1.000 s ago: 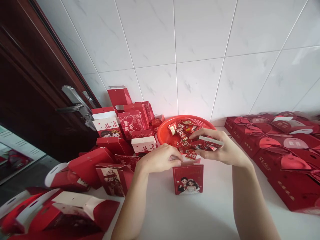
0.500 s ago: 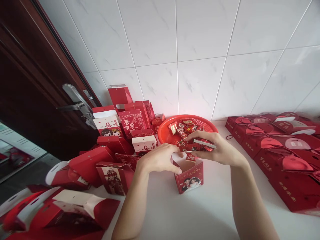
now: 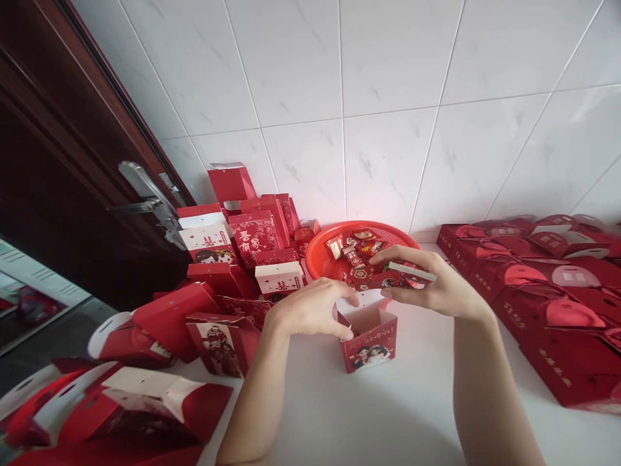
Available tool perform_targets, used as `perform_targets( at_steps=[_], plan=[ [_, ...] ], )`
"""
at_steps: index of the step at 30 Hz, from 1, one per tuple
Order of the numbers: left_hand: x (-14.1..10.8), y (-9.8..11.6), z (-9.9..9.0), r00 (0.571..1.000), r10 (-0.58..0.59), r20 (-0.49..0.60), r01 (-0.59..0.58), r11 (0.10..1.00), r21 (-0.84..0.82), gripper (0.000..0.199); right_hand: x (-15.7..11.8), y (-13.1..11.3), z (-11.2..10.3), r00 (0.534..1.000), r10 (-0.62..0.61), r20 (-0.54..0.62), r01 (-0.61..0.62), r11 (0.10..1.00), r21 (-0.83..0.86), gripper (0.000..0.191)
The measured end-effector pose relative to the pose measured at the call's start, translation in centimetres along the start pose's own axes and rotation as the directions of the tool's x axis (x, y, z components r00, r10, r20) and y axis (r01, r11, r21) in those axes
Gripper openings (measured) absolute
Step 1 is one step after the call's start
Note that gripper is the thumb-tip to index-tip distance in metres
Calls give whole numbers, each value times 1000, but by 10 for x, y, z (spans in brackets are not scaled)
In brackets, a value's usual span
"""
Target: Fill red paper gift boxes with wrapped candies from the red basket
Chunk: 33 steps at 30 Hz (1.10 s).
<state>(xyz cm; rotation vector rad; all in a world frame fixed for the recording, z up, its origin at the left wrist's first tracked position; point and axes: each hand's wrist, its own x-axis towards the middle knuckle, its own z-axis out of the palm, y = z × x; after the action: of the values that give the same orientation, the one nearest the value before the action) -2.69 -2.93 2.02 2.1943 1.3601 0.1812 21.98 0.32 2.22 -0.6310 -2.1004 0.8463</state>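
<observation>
A small red gift box (image 3: 371, 346) with a cartoon couple on its front stands upright on the table, its top open. My left hand (image 3: 313, 309) grips its left side between thumb and fingers. Above and to the right of the opening, my right hand (image 3: 431, 281) is closed around red wrapped sweets (image 3: 410, 275), one showing a pale edge; how many it holds is partly hidden. Just behind both hands sits a red plastic basket (image 3: 315, 249) with several wrapped sweets (image 3: 354, 255) in it.
Several red and white gift boxes (image 3: 257, 236) are stacked at the left, with larger ones (image 3: 160, 395) nearer the front. Rows of dark red boxes with ribbons (image 3: 548, 317) line the right. A tiled wall (image 3: 378, 149) is behind; a dark door (image 3: 72, 142) stands left.
A red wrapped sweet at the box's opening has dropped out of sight into the box. My right hand has shifted slightly right, away from the box. My left hand keeps its grip.
</observation>
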Motion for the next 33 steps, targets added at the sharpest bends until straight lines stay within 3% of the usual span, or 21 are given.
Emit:
perform_targets(
  at_steps=[6,13,24,33],
  plan=[
    [-5,6,1,994,100,-36,-98,994,44,41,-4,1,-5,999,41,-35,-39,998,47,32],
    [-8,12,2,972,230,-56,-222,968,116,32,-8,4,-9,1000,6,-21,-6,999,43,33],
    [-10,13,2,969,238,-70,-228,966,125,34,-8,-3,-16,998,-53,19,54,998,-28,29],
    [-7,18,-2,985,169,-34,-165,981,102,36,-9,-2,-17,995,46,85,-45,999,-13,31]
  ],
)
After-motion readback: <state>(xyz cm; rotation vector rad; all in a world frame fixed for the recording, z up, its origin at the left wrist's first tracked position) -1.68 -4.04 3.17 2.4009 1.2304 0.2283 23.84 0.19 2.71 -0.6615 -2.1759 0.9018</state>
